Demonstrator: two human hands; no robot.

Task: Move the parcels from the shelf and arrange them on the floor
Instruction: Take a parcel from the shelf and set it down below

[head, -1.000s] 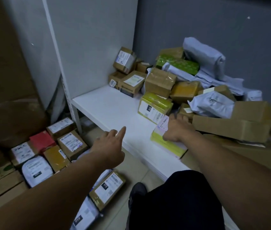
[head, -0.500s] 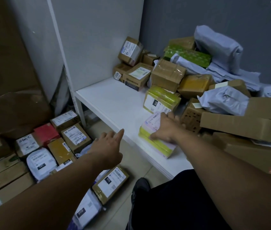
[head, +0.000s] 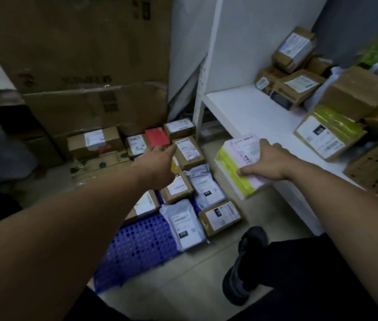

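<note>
We grip the yellow-taped parcel (head: 236,167) by the shelf (head: 248,112), right hand (head: 269,163) fingers curled; left hand (head: 157,165) fingers relaxed over crowded floor parcels (head: 190,151).

Pretty dim, flat indoor light, only the white shelf (head: 248,107) looks bright. Motion blur smears the left edge and top-right corner, and the wide lens stretches stuff near the borders.

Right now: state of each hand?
Left hand: open, holding nothing.
Right hand: grips the yellow-and-pink parcel.
</note>
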